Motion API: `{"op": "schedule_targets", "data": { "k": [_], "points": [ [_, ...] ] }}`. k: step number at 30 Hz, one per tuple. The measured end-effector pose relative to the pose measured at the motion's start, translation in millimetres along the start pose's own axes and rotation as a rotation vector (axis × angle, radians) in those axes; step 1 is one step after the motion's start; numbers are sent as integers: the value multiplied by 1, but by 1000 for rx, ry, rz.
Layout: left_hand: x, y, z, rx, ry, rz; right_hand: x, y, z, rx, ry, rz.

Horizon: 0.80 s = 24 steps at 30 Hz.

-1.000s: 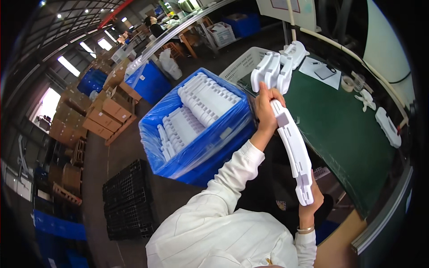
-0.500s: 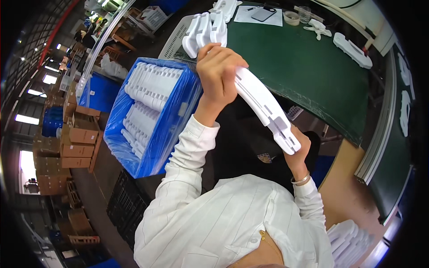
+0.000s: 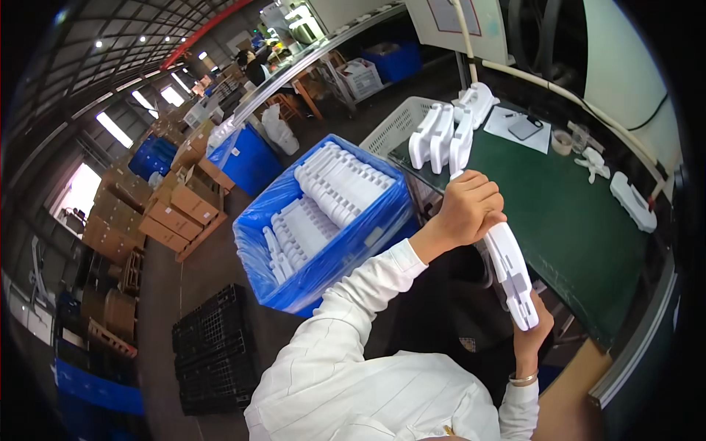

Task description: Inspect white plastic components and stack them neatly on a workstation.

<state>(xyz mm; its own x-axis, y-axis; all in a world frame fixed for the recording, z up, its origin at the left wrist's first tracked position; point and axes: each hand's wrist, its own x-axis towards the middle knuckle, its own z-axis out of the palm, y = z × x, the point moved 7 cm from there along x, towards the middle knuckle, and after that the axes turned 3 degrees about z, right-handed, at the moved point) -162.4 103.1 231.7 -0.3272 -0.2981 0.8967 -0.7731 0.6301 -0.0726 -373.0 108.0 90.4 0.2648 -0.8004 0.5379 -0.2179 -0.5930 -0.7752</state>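
Between my hands I hold a long white plastic part [image 3: 507,266], slightly curved, with a slot and small recesses along its face. My left hand [image 3: 469,209] is wrapped round its upper end and hides most of that end. At the lower end my right hand [image 3: 535,325] grips it from the right side, its fingers partly behind the part. Just beyond my left hand, several similar white parts [image 3: 443,136] stand side by side on the corner of the green table [image 3: 581,246]. To the left, a blue crate [image 3: 323,283] lined with clear plastic holds rows of white parts [image 3: 342,184].
On the table lie a paper with a phone [image 3: 525,129], a tape roll [image 3: 561,142], a small white piece [image 3: 593,165] and another white part [image 3: 632,203]. Black pallets [image 3: 215,353] rest on the floor. Cardboard boxes [image 3: 173,213] are stacked further left.
My view has swung left, so the crate and table appear further right and lower. Both hands still grip the white part, which now appears steeper and more foreshortened.
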Motion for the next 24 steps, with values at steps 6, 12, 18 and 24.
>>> {"op": "schedule_targets", "data": {
  "k": [6,12,18,24],
  "points": [
    [-4,-20,13,27,35,-66,6,10,5,106,53,158],
    [27,6,1,-173,24,8,42,-22,14,158,-42,-7],
    [30,33,34,-149,-159,110,37,-17,-6,180,-39,34],
    [28,31,27,-138,-1,92,42,-25,-4,123,-35,-88]
  ]
}}
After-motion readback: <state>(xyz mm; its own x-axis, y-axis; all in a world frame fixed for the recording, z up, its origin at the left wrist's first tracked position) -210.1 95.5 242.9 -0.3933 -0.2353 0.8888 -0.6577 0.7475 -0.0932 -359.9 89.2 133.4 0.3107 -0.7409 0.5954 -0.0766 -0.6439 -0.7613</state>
